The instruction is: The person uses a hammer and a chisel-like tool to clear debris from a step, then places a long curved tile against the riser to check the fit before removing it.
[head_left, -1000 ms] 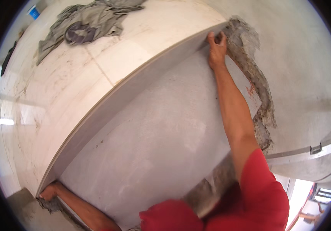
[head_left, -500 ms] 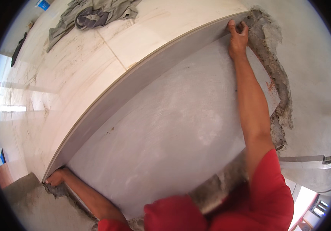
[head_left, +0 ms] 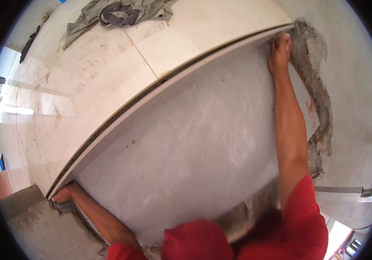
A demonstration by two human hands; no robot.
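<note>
A long, thin, pale strip (head_left: 129, 112) that looks like a cut length of tile spans the far edge of a broad grey slab (head_left: 194, 147). At its near-left end, my left hand (head_left: 66, 193) is closed on it, fingers partly hidden beneath. My right hand (head_left: 280, 53) grips the far-right end, its fingers bent at the strip's edge beside rough mortar. A narrow dark gap (head_left: 162, 80) separates the strip from the cream tiled surface (head_left: 95, 86) beyond.
A crumpled grey cloth (head_left: 123, 14) lies on the cream tiles. Broken, rough mortar (head_left: 318, 99) borders the slab on the right, beside a grey plastered wall (head_left: 350, 86). At the lower left is another grey plastered surface (head_left: 34, 229). A metal bar (head_left: 346, 193) sits at the right.
The strip has tipped away from the cream tiles, opening a dark gap along its length; its pale edge now shows. My right hand has shifted its fingers at the end. The view moved slightly.
</note>
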